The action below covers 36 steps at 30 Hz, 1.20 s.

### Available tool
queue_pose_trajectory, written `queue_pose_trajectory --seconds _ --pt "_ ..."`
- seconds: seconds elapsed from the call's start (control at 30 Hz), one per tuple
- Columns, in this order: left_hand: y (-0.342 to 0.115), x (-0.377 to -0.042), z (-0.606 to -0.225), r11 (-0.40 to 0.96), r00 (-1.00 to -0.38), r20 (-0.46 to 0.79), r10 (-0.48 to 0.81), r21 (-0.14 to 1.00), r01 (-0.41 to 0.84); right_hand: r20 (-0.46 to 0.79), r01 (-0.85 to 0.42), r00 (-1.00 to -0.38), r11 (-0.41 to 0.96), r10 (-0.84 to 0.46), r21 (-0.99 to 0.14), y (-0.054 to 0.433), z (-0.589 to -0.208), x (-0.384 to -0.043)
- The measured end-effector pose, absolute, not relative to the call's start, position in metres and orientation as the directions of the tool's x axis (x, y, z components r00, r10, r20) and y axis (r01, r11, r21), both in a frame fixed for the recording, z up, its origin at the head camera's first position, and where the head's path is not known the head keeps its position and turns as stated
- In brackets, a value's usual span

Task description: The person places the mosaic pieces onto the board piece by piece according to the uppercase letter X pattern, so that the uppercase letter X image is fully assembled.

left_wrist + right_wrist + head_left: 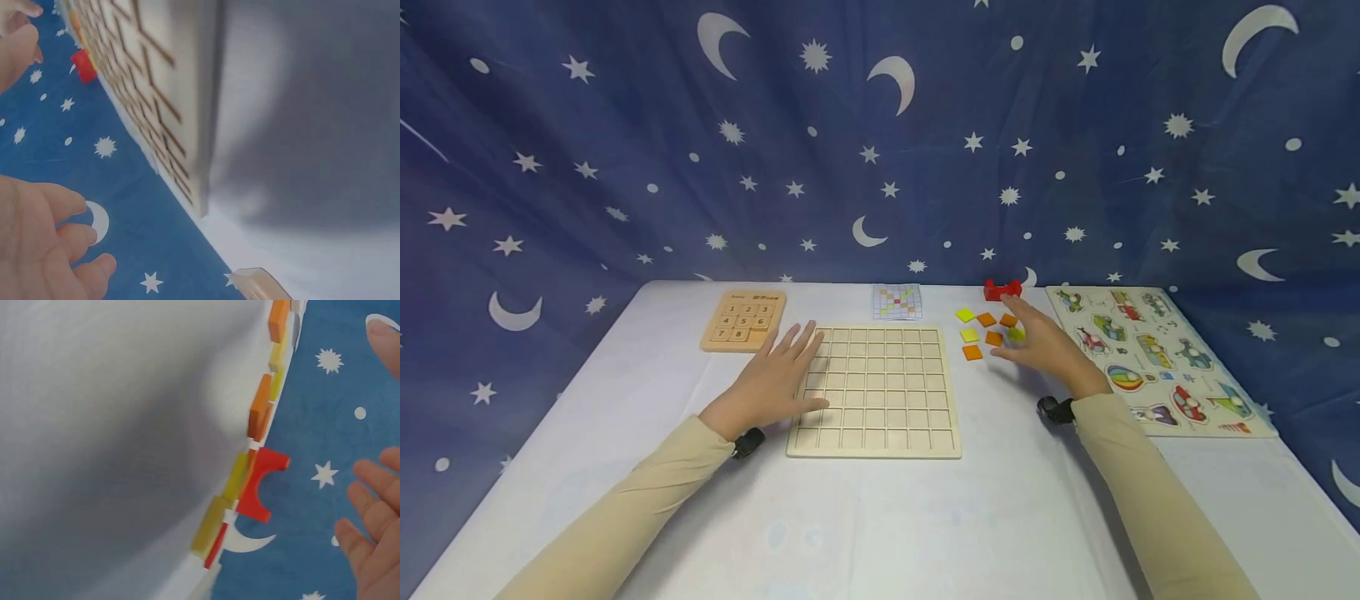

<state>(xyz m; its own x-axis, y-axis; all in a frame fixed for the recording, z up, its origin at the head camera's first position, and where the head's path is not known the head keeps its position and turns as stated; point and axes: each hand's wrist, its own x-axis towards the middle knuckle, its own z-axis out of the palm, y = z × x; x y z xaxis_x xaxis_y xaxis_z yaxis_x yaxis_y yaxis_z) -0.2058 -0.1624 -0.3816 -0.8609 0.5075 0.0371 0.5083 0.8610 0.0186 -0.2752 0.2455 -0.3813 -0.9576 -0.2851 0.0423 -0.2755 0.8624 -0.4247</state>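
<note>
A pale wooden board (887, 392) with a grid of square recesses lies in the middle of the table. Spread fingers of my left hand (771, 383) are over its left edge, holding nothing; whether they touch it I cannot tell. To the right of the board, several small square tiles, such as an orange tile (972, 352) and a yellow tile (966, 315), lie loose. My right hand (1041, 342) is just above the rightmost tiles, thumb and fingers apart, and partly covers them. Behind the tiles sits a red notched block (259, 487), close to those fingertips in the head view.
At the back left lies a wooden number puzzle (745, 321). A small card with a coloured grid pattern (897, 302) lies behind the board. On the right is a picture puzzle board (1157, 358). A dark blue star-patterned curtain (850, 167) hangs along the table's back.
</note>
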Motion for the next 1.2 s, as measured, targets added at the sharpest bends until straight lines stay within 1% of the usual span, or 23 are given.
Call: queue_pose_trajectory --seconds 0.2,0.47,0.63,0.8,0.9,1.2 --pt "-0.171 -0.200 -0.386 0.833 -0.833 0.032 0.553 0.006 0.553 0.051 -0.275 -0.955 0.811 -0.292 -0.516 0.249 -0.389 -0.281" --pt "-0.179 -0.196 -0.392 0.813 -0.813 -0.027 0.582 -0.001 0.582 0.061 -0.258 -0.956 0.726 -0.286 -0.638 0.253 -0.394 -0.290" --pt "-0.185 -0.194 -0.397 0.806 -0.805 -0.050 0.591 -0.006 0.592 0.055 -0.227 -0.965 0.708 -0.257 -0.668 0.257 -0.402 -0.299" --pt "-0.189 -0.193 -0.398 0.804 -0.803 -0.065 0.593 0.005 0.594 0.015 -0.163 -0.978 0.707 -0.210 -0.688 0.260 -0.409 -0.306" --pt "-0.190 -0.193 -0.399 0.802 -0.799 -0.076 0.597 0.009 0.598 -0.008 -0.132 -0.982 0.714 -0.190 -0.687 0.259 -0.412 -0.308" --pt "-0.191 -0.194 -0.401 0.797 -0.794 -0.100 0.600 -0.012 0.604 -0.052 -0.103 -0.981 0.732 -0.186 -0.673 0.254 -0.411 -0.310"
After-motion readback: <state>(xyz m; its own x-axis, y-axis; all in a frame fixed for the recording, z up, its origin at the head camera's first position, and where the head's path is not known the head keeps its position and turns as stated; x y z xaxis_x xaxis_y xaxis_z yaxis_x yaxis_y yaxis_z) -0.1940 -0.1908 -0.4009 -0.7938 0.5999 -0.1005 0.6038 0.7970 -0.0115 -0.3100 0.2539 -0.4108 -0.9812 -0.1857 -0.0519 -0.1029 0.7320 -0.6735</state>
